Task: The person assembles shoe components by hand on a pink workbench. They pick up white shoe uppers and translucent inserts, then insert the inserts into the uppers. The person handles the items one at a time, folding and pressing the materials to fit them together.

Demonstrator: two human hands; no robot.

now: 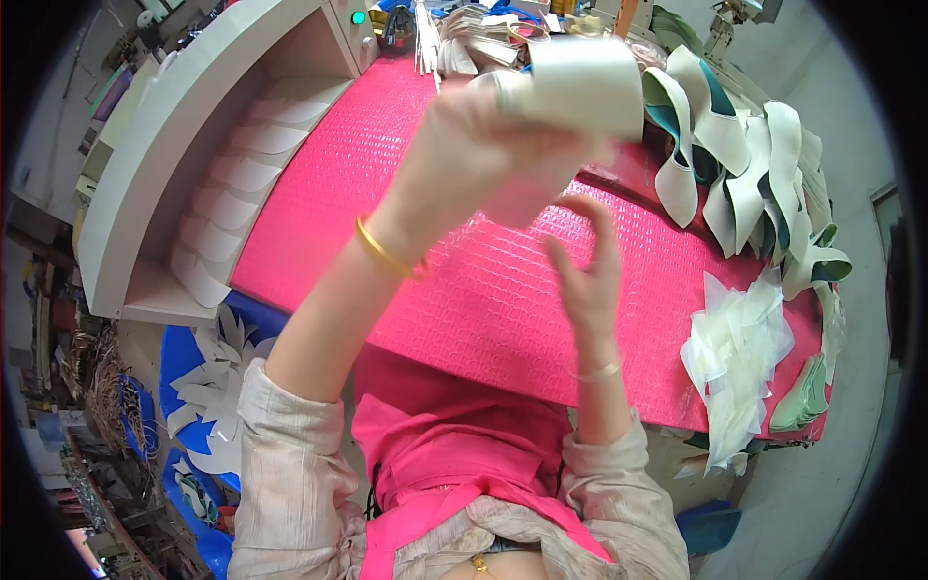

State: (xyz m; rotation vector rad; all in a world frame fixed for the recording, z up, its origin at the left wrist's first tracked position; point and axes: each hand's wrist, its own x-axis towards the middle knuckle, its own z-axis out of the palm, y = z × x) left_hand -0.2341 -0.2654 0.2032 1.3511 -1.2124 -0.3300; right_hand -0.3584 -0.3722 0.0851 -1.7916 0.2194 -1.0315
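Observation:
My left hand (pixel 474 145), with a yellow bangle at the wrist, is raised over the far middle of the pink worktop (pixel 464 319). Its fingers are closed on a white curved shoe upper piece (pixel 588 87), though motion blurs both. Lower and to the right, my right hand (pixel 592 275) is open, its fingers curved apart with nothing in them. Beyond it on the right lie several white shoe uppers (pixel 749 188) with teal lining, heaped one over another.
A grey curved-front machine (pixel 145 126) at the left has several white flat pieces (pixel 222 203) lined up in its opening. Translucent white sheets (pixel 737 358) and light green pieces (pixel 800 396) lie at the right edge. A blue bin (pixel 179 353) holds white cut pieces. Bundled strips (pixel 474 43) lie at the back.

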